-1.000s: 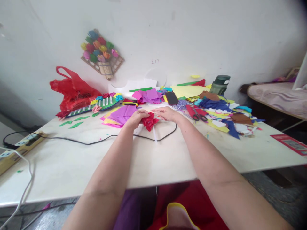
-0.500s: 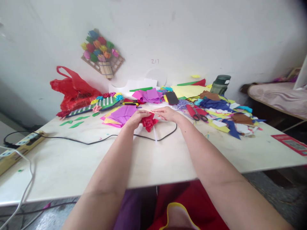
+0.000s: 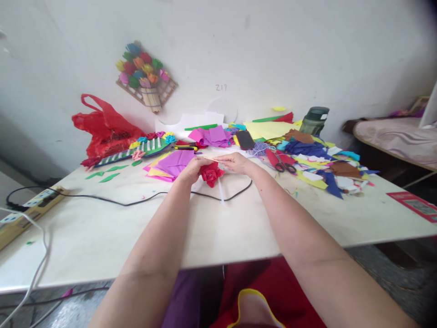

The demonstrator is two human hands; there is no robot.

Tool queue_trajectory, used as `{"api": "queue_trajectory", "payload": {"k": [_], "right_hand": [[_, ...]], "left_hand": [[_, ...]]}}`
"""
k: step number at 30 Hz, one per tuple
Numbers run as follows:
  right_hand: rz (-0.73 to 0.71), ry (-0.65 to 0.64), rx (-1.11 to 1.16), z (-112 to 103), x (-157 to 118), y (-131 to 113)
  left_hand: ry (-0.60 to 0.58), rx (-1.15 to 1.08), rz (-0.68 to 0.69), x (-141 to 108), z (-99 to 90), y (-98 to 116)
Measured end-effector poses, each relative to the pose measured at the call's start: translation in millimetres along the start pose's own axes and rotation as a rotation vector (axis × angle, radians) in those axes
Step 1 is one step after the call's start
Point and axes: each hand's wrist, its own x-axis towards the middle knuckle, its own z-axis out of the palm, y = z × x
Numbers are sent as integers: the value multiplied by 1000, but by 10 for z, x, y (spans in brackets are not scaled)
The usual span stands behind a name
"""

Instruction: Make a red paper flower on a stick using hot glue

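Note:
My left hand (image 3: 195, 168) is closed around the left side of a crumpled red paper flower (image 3: 210, 175), just above the table. The fingers of my right hand (image 3: 235, 162) are pressed together at the flower's upper edge and meet the left fingertips there. What lies between the fingertips is too small to make out. Below the flower a translucent white stick (image 3: 221, 190) points toward me, its far end hidden. A black cable (image 3: 164, 193) loops past it. Left of my hands lies a stack of purple, yellow and pink paper sheets (image 3: 175, 164).
Black-handled scissors (image 3: 285, 166), a phone (image 3: 245, 140) and many paper scraps (image 3: 327, 166) lie to the right, with a green bottle (image 3: 314, 120) behind. At left are green paper leaves (image 3: 109, 178), a red plastic bag (image 3: 107, 130) and a power strip (image 3: 32, 212).
My right fingers have moved slightly left and closed in against the flower's top edge, nearer the left fingertips. The left hand and the flower have hardly moved.

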Motion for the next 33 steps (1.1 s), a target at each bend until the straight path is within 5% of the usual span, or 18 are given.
{"api": "queue_trajectory", "payload": {"k": [13, 33], "right_hand": [[-140, 23, -406, -33, -10, -36], [-141, 105, -117, 48, 80, 120]], "left_hand": [[46, 8, 45, 16, 8, -16], [-97, 89, 144, 16, 4, -3]]}}
